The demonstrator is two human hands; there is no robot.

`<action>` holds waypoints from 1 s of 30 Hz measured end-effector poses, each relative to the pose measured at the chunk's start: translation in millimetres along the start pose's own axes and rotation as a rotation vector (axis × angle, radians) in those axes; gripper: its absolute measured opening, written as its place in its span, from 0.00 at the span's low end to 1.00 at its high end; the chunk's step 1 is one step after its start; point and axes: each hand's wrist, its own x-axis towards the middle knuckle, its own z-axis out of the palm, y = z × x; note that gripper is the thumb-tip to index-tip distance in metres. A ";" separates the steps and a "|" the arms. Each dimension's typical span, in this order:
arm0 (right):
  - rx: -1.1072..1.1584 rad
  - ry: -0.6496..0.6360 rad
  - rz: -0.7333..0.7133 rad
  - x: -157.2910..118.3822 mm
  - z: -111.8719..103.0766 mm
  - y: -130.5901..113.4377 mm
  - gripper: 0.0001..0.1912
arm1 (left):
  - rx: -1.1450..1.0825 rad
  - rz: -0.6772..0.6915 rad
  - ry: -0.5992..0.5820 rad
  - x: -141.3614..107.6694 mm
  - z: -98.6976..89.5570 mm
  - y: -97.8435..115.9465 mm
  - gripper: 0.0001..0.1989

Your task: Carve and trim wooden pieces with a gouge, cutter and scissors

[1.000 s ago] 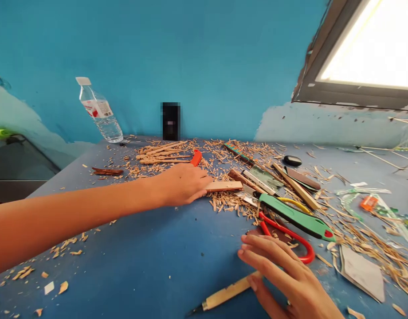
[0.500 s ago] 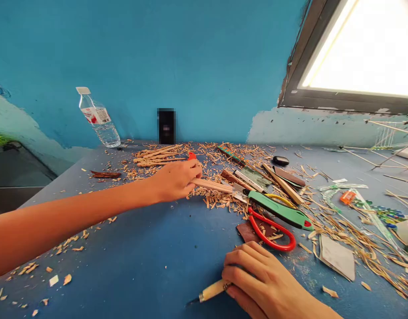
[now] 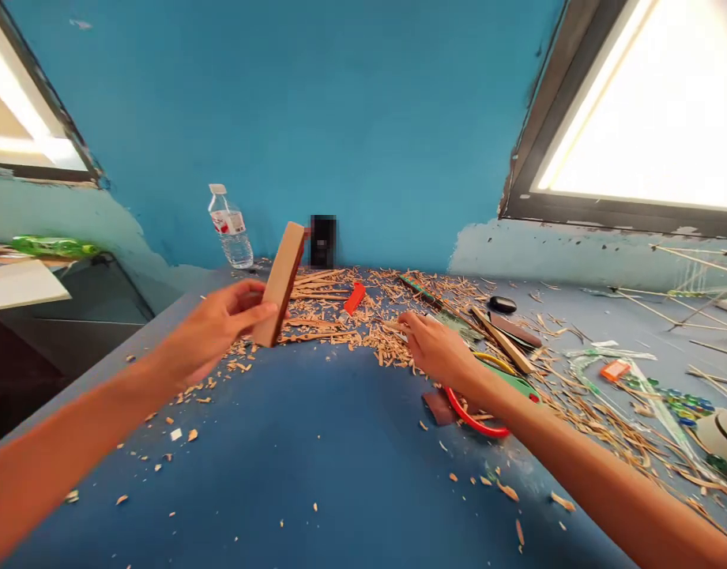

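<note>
My left hand (image 3: pixel 218 328) is closed around a wooden block (image 3: pixel 281 276), raised above the table and tilted, with a pale flat face and a dark rough side. My right hand (image 3: pixel 431 348) reaches into the wood shavings (image 3: pixel 393 352) at the middle, fingers pinched near a thin pale piece; what they grip is mostly hidden. Under my right forearm lie red-handled scissors (image 3: pixel 479 427) and a green-handled tool (image 3: pixel 521 387), both partly covered. An orange-red tool (image 3: pixel 355 299) lies between my hands, beside several carved sticks (image 3: pixel 322 288).
A water bottle (image 3: pixel 231 233) and a blurred black object (image 3: pixel 323 241) stand by the blue wall. Right of my right hand are a wood strip (image 3: pixel 506 344), a black oval object (image 3: pixel 502 304), an orange piece (image 3: pixel 615 370), glass beads (image 3: pixel 683 395) and a stick frame (image 3: pixel 677 288).
My left hand has left the pile and now holds up the wooden block. My right hand has moved from the front up to the shavings; the wooden-handled carving tool no longer shows clearly. The view has shifted left.
</note>
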 end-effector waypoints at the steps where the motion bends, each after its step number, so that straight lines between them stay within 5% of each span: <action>1: -0.009 0.006 -0.011 7.6 1.6 2.5 0.20 | -0.119 -0.038 -0.043 -8.4 4.8 0.0 0.20; 5: -0.035 0.004 -0.026 2.9 11.3 18.9 0.20 | -0.473 -0.099 -0.134 -35.3 21.3 -1.5 0.21; 15: -0.083 0.043 0.178 -82.1 47.2 105.6 0.29 | -0.934 -0.165 -0.216 -71.7 38.2 -11.1 0.19; 21: -0.055 0.072 0.159 -85.3 61.6 108.0 0.28 | -1.194 -0.285 -0.263 -72.8 44.1 -11.9 0.14; 26: -0.028 0.124 0.190 -88.1 54.6 96.9 0.27 | -1.288 -0.295 -0.376 -74.1 43.9 -21.3 0.24; 30: -0.023 0.181 0.299 -91.7 44.9 89.4 0.28 | -1.314 -0.295 -0.470 -76.6 45.4 -26.0 0.22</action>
